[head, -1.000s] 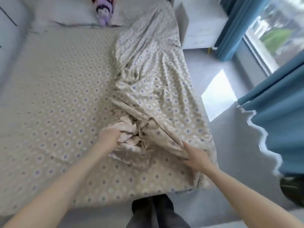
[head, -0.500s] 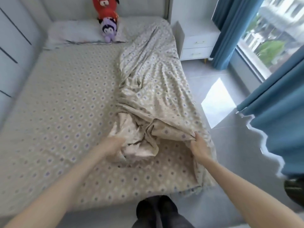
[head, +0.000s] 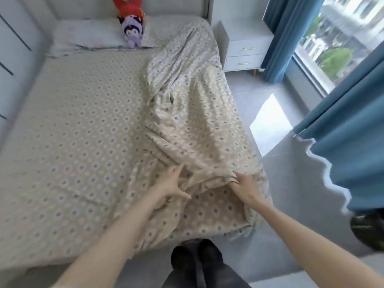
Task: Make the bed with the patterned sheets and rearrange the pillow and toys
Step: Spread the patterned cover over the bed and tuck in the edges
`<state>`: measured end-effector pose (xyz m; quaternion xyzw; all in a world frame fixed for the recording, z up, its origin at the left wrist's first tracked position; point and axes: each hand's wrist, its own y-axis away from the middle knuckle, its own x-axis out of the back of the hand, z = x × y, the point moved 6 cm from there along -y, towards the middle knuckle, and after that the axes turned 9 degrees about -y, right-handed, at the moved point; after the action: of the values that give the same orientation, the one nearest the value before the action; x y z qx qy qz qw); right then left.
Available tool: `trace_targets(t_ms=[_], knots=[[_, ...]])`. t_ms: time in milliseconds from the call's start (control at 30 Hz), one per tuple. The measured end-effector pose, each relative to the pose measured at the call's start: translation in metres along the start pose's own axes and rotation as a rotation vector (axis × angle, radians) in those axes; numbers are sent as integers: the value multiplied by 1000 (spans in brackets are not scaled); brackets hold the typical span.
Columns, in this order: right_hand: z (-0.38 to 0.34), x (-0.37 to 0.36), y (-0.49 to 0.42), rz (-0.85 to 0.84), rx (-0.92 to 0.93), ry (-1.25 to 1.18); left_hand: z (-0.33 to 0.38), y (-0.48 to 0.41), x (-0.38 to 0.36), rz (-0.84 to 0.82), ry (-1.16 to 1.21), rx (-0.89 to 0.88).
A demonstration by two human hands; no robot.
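Beige patterned sheet (head: 193, 121), bunched along the right side of the bed (head: 72, 125), is pressed at the near end by the left hand (head: 169, 182), fingers (head: 177, 170) spread; a fold is pinched by the right hand (head: 245, 188).

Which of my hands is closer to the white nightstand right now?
Right. Your right hand grips the loose sheet along the bed edge facing the nightstand; your left hand rests nearer the middle.
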<state>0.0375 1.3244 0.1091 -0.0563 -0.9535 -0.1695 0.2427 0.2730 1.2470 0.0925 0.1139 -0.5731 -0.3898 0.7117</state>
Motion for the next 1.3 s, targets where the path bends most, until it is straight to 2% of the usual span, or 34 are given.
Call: trace_targets(t_ms=[100, 133, 233, 300, 367, 467, 600, 700, 767, 900, 1000, 1033, 1200, 1300], knots=[[4, 9, 0, 44, -2, -57, 35, -9, -43, -172, 184, 29], [4, 13, 0, 58, 7, -58, 43, -14, -52, -157, 240, 69], [5, 28, 3, 94, 32, 20, 41, -27, -53, 165, 464, 238], [8, 39, 4, 100, 40, 123, 35, -29, -44, 206, 512, 227], [12, 45, 5, 24, 6, 348, 27, -30, -35, 148, 421, 117], [25, 44, 1, -109, -45, 766, 20, -22, -29, -15, 89, -8], [20, 45, -7, 5, -83, 982, 29, -8, -26, -203, -178, -181], [30, 51, -13, 89, -206, 897, 37, -12, -12, -125, -467, -130], [47, 55, -12, 74, -348, 759, 40, -14, 0, -74, -483, -99], [60, 62, -8, 210, -388, 296, 36, -14, 16, -48, -139, -149], [64, 61, -1, 256, -399, 150, 26, -10, 29, -17, -5, -128], [65, 58, 3, 208, -395, 181, 22, -8, 31, -17, -30, -123], [69, 27, 17, -193, -329, 740, 9, -2, 30, -120, -368, -76], [68, 16, 19, -214, -300, 929, 12, 1, 17, -170, -546, -114]])
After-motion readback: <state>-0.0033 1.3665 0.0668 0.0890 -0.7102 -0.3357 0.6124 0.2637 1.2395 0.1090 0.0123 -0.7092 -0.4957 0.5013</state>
